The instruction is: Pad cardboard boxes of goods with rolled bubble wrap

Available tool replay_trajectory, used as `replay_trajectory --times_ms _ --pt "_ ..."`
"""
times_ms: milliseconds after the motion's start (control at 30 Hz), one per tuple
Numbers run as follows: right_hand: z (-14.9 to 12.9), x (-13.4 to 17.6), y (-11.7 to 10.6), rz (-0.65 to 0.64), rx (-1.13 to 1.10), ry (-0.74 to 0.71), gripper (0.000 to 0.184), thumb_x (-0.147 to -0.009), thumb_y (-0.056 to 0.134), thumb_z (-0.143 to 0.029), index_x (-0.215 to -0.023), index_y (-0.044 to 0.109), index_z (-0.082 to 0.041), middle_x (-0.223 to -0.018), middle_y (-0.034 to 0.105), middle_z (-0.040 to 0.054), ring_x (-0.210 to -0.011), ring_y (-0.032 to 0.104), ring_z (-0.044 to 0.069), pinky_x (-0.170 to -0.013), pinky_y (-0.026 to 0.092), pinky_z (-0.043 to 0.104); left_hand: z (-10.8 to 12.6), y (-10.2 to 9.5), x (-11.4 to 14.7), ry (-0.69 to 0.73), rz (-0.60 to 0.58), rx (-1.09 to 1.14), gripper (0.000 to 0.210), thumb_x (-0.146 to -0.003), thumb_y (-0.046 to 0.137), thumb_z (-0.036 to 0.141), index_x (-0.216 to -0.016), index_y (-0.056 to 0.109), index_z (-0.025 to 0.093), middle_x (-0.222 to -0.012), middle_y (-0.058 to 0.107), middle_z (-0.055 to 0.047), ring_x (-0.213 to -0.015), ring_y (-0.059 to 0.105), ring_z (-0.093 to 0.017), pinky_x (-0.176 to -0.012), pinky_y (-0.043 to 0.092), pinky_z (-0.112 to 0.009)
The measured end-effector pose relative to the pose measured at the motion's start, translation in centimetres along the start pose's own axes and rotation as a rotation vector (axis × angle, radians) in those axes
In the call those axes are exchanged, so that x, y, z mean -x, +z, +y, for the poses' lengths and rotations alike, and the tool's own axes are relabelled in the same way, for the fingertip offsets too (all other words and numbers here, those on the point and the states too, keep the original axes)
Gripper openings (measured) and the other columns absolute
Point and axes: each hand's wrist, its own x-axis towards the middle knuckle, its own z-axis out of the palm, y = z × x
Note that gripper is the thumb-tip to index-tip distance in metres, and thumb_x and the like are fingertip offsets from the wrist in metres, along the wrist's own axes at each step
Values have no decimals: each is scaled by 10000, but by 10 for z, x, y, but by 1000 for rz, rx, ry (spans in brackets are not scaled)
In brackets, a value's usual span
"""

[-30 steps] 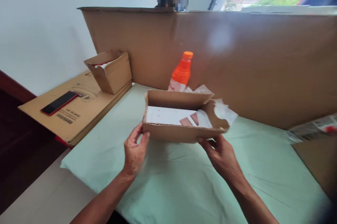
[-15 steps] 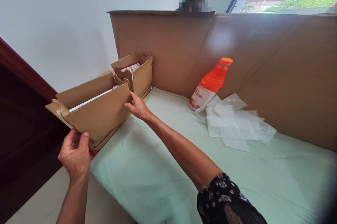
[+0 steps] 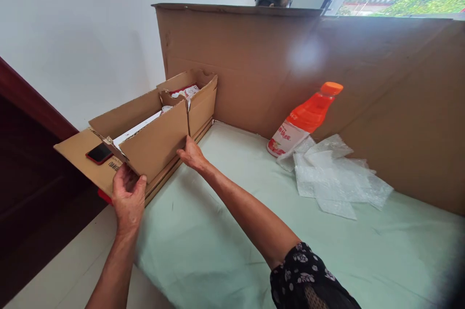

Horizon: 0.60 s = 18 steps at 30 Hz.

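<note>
Left of centre, my left hand (image 3: 129, 197) pinches the box (image 3: 158, 135); my right hand (image 3: 192, 155) touches its far end, finger grip unclear.

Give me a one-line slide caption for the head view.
Left hand and right hand hold an open cardboard box beside a second box.

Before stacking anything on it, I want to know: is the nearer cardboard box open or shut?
Open: the nearer cardboard box has its top uncovered, and a white item shows inside.
</note>
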Motion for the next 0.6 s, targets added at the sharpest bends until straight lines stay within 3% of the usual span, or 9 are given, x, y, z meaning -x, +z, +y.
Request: replay_trajectory --times_ms 100,200,267,333,400,433,533,600 --pt "8 11 -1 -39 -26 -25 524 -839 593 -195 -1349 520 -106 -1367 596 180 -1274 558 303 -1072 450 419 9 0 3 -29 -29 -3 587 -767 723 346 -1296 578 136 -1243 675 -170 -1152 667 -286 -1097 468 -521" --pt "29 43 -8 -48 -68 -63 477 -854 609 -202 -1327 576 -152 -1413 579 150 -1285 563 277 -1065 463 409 18 -8 17 -101 -29 -52 634 -767 723 369 -1326 572 112 -1241 668 -191 -1196 642 -324 -1105 449 -557" --pt "50 78 -18 -23 -89 -69 409 -874 598 -196 -1281 622 -163 -1446 558 150 -1277 579 258 -1048 481 403 23 -13 40 -151 -29 -106 682 -770 725 410 -1368 555 131 -1286 644 -189 -1230 618 -342 -1108 439 -572" --pt "75 124 -31 29 -89 -53 326 -879 601 -169 -1196 675 -181 -1426 587 129 -1272 592 227 -1053 479 379 24 -15 75 -158 -105 -151 691 -798 700 450 -1412 528 183 -1355 608 -165 -1230 618 -333 -1099 454 -558" --pt "100 176 -48 109 -60 -7 275 -866 620 -137 -1116 708 -210 -1377 636 90 -1266 601 194 -1063 471 350 20 -11 118 -89 -328 -203 638 -834 661 468 -1412 533 231 -1385 596 -135 -1190 638 -317 -1028 525 -510" --pt "112 201 -59 159 -35 28 261 -858 629 -127 -1084 718 -224 -1352 657 71 -1257 608 182 -1061 471 339 17 -7 140 -19 -501 -226 573 -849 645 469 -1373 571 248 -1367 614 -120 -1164 648 -310 -958 570 -473" --pt "149 278 -106 333 77 171 243 -837 640 -109 -1015 727 -250 -1296 694 42 -1209 637 167 -1035 486 331 9 11 208 323 -962 -115 328 -874 625 414 -1168 698 287 -1215 710 -77 -1102 675 -288 -824 611 -402" --pt "171 333 -152 467 174 284 232 -828 629 -103 -985 725 -245 -1271 703 56 -1192 643 182 -1040 479 356 8 23 250 513 -1091 21 259 -890 597 346 -1115 716 299 -1141 743 -64 -1086 685 -279 -857 591 -417"
